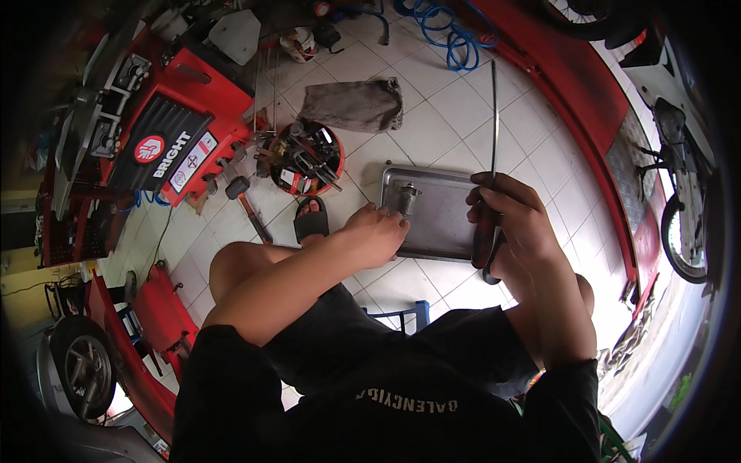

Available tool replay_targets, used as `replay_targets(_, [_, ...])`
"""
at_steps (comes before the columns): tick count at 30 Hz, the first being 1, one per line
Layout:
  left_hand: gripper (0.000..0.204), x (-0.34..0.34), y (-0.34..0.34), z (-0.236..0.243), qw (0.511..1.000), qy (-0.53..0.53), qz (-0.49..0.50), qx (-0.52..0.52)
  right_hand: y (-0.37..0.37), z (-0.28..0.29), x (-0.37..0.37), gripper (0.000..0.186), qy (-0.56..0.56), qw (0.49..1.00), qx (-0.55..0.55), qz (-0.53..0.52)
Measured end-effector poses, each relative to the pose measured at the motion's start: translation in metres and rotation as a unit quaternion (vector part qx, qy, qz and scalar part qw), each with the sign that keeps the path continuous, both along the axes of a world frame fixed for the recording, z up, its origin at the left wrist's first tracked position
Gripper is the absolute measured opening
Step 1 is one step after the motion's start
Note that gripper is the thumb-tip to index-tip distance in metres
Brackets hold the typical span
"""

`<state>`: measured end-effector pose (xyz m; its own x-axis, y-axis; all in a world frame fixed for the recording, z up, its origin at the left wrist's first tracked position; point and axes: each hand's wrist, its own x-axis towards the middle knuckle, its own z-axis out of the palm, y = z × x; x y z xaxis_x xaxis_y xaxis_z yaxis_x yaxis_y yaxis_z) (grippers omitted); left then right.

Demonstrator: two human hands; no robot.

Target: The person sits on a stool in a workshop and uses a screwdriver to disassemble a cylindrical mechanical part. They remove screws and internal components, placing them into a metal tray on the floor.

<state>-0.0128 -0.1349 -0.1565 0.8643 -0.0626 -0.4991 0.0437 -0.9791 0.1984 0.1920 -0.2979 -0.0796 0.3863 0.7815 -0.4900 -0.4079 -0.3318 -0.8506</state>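
Note:
My left hand point(380, 234) is closed over the left side of a grey metal tray point(440, 251). A small silvery cylindrical metal part point(407, 199), with a narrower tip at its far end, sticks out past its curled fingers. How far the fingers wrap round this part is hidden by the back of the hand. Over the tray's right edge, my right hand point(515, 212) grips a long screwdriver point(495, 116). Its dark reddish handle point(483, 235) runs down beside the palm, and the thin shaft points away from me, far beyond the tray.
Left of the tray stands a round red tub point(340, 174) full of tools. A hammer point(248, 212) and a grey cloth point(353, 104) lie on the tiles. A red machine point(185, 131) stands left, a red lift platform point(571, 116) right, a coiled blue hose point(455, 38) at the back.

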Motion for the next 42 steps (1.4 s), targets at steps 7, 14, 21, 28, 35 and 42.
replay_targets(7, [0.060, 0.002, -0.004, -0.006, 1.000, 0.022, -0.004, 0.004, -0.001, -0.003, -0.008, 0.035, 0.034, 0.998, -0.010, 0.055])
replay_targets(14, [0.063, 0.003, -0.007, -0.006, 0.999, 0.032, -0.011, -0.003, 0.000, -0.003, -0.009, 0.036, 0.022, 0.997, -0.008, 0.069])
replay_targets(21, [0.060, 0.003, -0.008, -0.006, 0.999, 0.040, -0.008, -0.013, -0.002, -0.005, -0.006, 0.037, 0.024, 0.997, 0.001, 0.076])
replay_targets(28, [0.054, 0.004, -0.010, -0.005, 0.999, 0.036, -0.014, -0.012, -0.001, -0.004, -0.007, 0.037, 0.025, 0.997, -0.001, 0.079])
replay_targets(35, [0.053, 0.003, -0.012, -0.009, 1.000, 0.022, -0.022, 0.002, -0.001, -0.004, -0.008, 0.037, 0.029, 0.997, -0.001, 0.075])
replay_targets(42, [0.053, 0.002, -0.012, -0.009, 0.999, 0.038, -0.028, -0.005, 0.001, -0.003, -0.012, 0.039, 0.025, 0.996, -0.009, 0.088])
